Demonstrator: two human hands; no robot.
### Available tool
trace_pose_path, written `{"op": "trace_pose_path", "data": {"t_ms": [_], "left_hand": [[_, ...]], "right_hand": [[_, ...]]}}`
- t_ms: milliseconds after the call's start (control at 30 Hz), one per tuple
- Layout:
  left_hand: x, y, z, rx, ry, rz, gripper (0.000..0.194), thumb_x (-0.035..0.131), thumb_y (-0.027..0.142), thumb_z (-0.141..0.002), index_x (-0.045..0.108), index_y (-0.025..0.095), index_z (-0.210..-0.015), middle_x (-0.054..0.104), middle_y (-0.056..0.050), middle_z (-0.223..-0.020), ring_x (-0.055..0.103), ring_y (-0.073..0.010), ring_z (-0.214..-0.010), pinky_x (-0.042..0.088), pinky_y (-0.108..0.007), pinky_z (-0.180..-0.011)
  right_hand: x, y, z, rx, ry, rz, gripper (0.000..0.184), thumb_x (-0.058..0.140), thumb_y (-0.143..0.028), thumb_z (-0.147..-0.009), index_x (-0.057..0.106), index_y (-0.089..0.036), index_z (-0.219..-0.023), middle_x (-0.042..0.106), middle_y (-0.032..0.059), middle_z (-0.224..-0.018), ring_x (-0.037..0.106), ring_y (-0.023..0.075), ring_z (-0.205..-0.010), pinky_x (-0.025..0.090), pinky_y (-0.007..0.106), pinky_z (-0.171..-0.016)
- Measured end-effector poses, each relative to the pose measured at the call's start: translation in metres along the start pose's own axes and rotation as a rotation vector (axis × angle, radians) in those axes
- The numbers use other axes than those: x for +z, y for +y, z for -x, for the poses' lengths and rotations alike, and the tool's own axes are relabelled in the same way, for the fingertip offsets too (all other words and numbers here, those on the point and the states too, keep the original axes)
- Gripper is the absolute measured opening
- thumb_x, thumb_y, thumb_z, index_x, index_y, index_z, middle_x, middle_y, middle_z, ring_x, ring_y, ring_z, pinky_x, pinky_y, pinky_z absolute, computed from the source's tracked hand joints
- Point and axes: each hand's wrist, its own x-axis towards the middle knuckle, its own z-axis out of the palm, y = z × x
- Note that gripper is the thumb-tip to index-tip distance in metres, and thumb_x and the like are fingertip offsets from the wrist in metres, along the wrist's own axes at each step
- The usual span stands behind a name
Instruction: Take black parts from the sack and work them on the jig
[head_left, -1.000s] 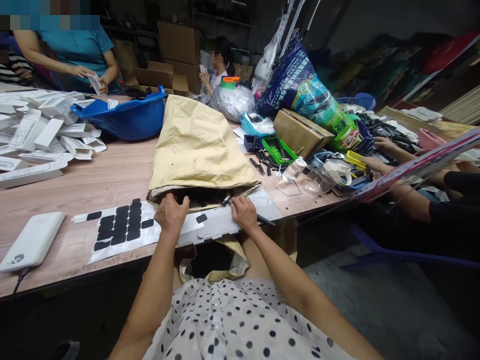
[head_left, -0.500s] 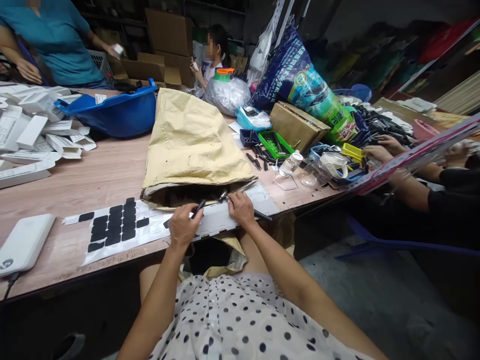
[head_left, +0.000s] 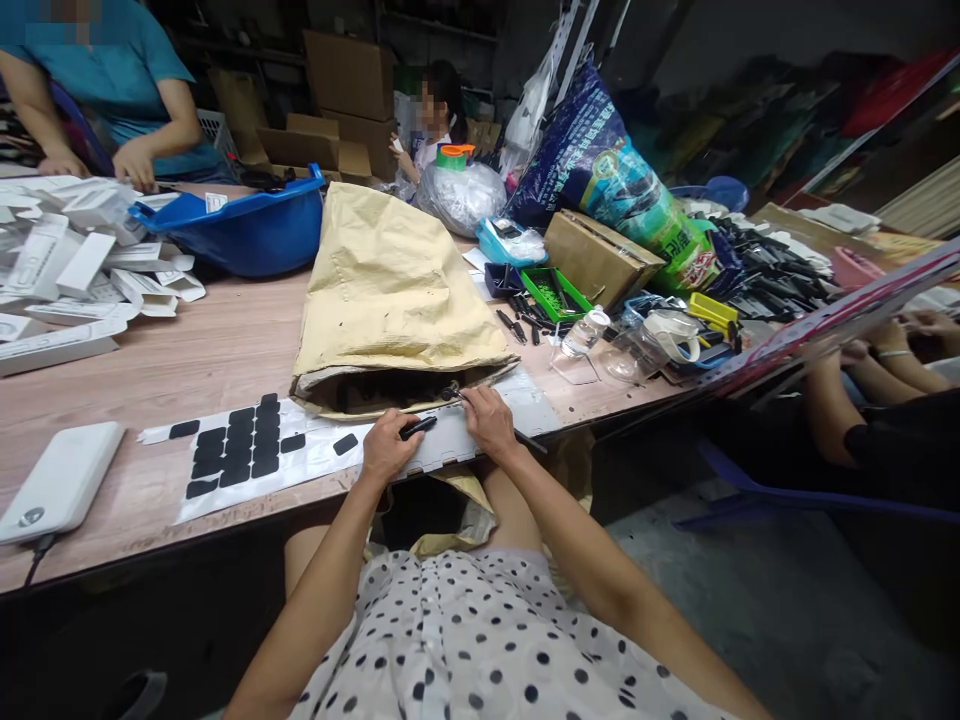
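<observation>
My left hand (head_left: 385,446) is closed around a short black pen-shaped piece (head_left: 418,428), held over the white board (head_left: 442,452) at the table's front edge. My right hand (head_left: 490,424) grips a tool with a shiny metal end (head_left: 453,391) and a dark rod-like handle (head_left: 531,441) sticking out behind the palm; its exact kind is unclear. Just beyond both hands lies a tan paper sack (head_left: 397,300), its dark mouth facing me. Left of my left hand is a sheet of black rounded stickers (head_left: 238,445), with one separate black sticker (head_left: 346,444).
White boxes (head_left: 75,265) and a blue basin (head_left: 240,235) stand at left, a white power bank (head_left: 64,480) in front. A green tray (head_left: 555,292), clear bottle (head_left: 585,330) and jug (head_left: 649,340) are at right. Co-workers sit across and at right.
My left hand has moved right with the black piece, which now lies flatter and points toward my right hand. The co-worker in blue has lowered a hand to the boxes.
</observation>
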Motion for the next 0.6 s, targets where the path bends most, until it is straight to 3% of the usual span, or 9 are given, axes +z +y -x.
{"op": "trace_pose_path", "data": {"t_ms": [100, 233, 400, 600], "left_hand": [[0.001, 0.000, -0.001, -0.015, -0.003, 0.038, 0.019, 0.068, 0.031, -0.076, 0.077, 0.026, -0.092, 0.065, 0.000, -0.084, 0.063, -0.0184, -0.082, 0.051, -0.028, -0.073], [-0.001, 0.001, -0.001, -0.023, -0.013, 0.077, 0.018, 0.067, 0.029, -0.077, 0.077, 0.027, -0.092, 0.063, 0.000, -0.082, 0.062, -0.0175, -0.079, 0.051, -0.028, -0.075], [-0.004, 0.003, -0.001, -0.032, -0.035, 0.087, 0.017, 0.066, 0.028, -0.077, 0.078, 0.027, -0.089, 0.062, 0.000, -0.081, 0.061, -0.0170, -0.079, 0.050, -0.027, -0.073], [-0.003, 0.004, -0.002, -0.044, -0.038, 0.106, 0.019, 0.065, 0.029, -0.077, 0.078, 0.027, -0.091, 0.062, 0.001, -0.080, 0.060, -0.0163, -0.077, 0.050, -0.027, -0.074]], "right_hand": [[-0.006, -0.017, 0.010, -0.009, 0.046, -0.151, 0.030, 0.042, -0.025, -0.101, 0.067, -0.025, -0.118, 0.066, 0.0071, -0.101, 0.061, 0.0201, -0.096, 0.051, 0.030, -0.085], [-0.008, -0.040, 0.023, -0.089, -0.022, -0.270, 0.029, 0.044, -0.026, -0.100, 0.068, -0.025, -0.117, 0.066, 0.0056, -0.094, 0.062, 0.0191, -0.089, 0.053, 0.029, -0.082], [-0.009, -0.053, 0.031, -0.092, -0.042, -0.253, 0.031, 0.045, -0.026, -0.100, 0.066, -0.025, -0.123, 0.065, 0.0065, -0.095, 0.062, 0.0193, -0.089, 0.053, 0.030, -0.082], [-0.010, -0.053, 0.032, -0.058, -0.099, -0.160, 0.029, 0.045, -0.025, -0.100, 0.067, -0.026, -0.119, 0.064, 0.0056, -0.093, 0.062, 0.0184, -0.083, 0.053, 0.027, -0.077]]}}
